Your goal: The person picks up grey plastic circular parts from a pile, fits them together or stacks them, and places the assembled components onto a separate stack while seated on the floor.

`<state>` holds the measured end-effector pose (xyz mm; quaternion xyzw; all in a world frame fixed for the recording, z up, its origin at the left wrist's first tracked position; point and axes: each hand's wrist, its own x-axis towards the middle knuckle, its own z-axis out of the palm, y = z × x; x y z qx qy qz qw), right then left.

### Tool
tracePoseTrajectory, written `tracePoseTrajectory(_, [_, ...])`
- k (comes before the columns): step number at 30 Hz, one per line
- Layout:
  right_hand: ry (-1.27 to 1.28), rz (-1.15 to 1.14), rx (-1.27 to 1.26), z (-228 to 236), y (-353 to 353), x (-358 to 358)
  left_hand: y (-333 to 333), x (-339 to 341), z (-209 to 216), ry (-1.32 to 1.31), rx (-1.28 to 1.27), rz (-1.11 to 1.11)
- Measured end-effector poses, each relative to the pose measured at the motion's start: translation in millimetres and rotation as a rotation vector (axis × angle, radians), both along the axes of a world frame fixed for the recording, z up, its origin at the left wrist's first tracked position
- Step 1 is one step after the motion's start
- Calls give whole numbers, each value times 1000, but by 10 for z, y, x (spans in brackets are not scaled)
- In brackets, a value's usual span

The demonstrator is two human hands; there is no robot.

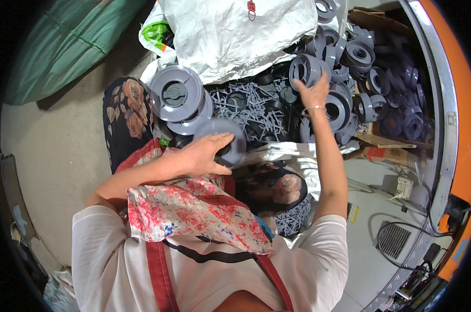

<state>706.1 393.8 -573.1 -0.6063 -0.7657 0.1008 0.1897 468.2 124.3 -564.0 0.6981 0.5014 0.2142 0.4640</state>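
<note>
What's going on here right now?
A seated person has both bare hands busy with grey plastic parts. The right hand grips a grey ring; the left hand is on a grey disc, too blurred to judge the grip. Beyond the left hand, two flanged discs overlap. Thin grey sticks and dark caps lie between the hands, with more rings heaped at the right.

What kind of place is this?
Probably a workshop or small factory, though I can't be sure. There are lots of gray plastic rings, a heap of small gray sticks, and a big white sack.
</note>
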Motion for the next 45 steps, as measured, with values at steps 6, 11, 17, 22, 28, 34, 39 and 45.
tracePoseTrajectory(6, [-242,-429,-213,-150,726,198,367,78,106,-115,-58,209])
tracePoseTrajectory(11, [-42,-268,-168,-36,480,174,739,205,85,50,310,112])
tracePoseTrajectory(17, [697,129,-1016,79,-416,310,1034,481,-47,70,627,29])
tracePoseTrajectory(22, [455,65,-1011,-234,-180,288,890,486,-111,-77,360,-34])
tracePoseTrajectory(28, [-148,594,-96,-1166,408,-181,920,303,204,-278,-146,399])
tracePoseTrajectory(34, [-417,538,10,-1151,369,-405,810,-32,301,-695,-314,776])
tracePoseTrajectory(39, [200,463,-75,-69,-78,-343,874,64,218,-1068,-406,852])
tracePoseTrajectory(45, [247,523,-315,717,-887,-584,727,161,367,-1356,-521,637])
